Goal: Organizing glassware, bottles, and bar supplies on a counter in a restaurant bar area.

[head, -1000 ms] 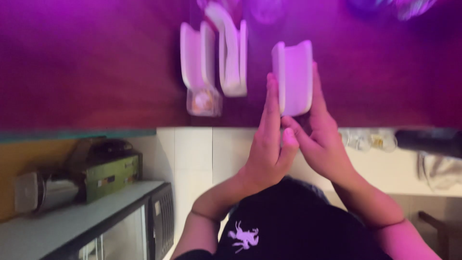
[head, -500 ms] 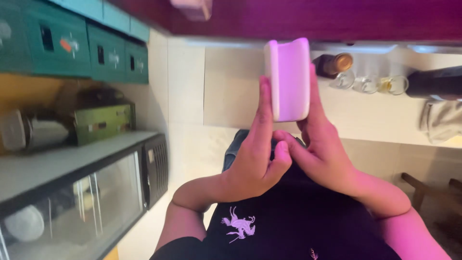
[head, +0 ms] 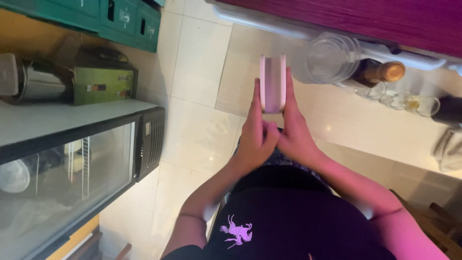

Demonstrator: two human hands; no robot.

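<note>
A white U-shaped holder (head: 273,83) is held upright between both my hands, out in front of my black shirt. My left hand (head: 255,132) presses its left side with the fingers stretched up along it. Gripping the right side, my right hand (head: 293,129) has its thumb crossed over the left thumb below the holder. The holder's inside looks empty.
A glass-door fridge (head: 72,163) stands at the left with a green box (head: 103,84) and a metal appliance (head: 29,84) on top. Green crates (head: 130,19) line the upper left. A stack of clear cups (head: 327,58), a brown bottle (head: 378,72) and glasses (head: 409,101) sit under the purple counter (head: 385,19).
The view has tipped down from the purple counter to the tiled floor. Both hands have drawn the white holder off the counter and closer to my body.
</note>
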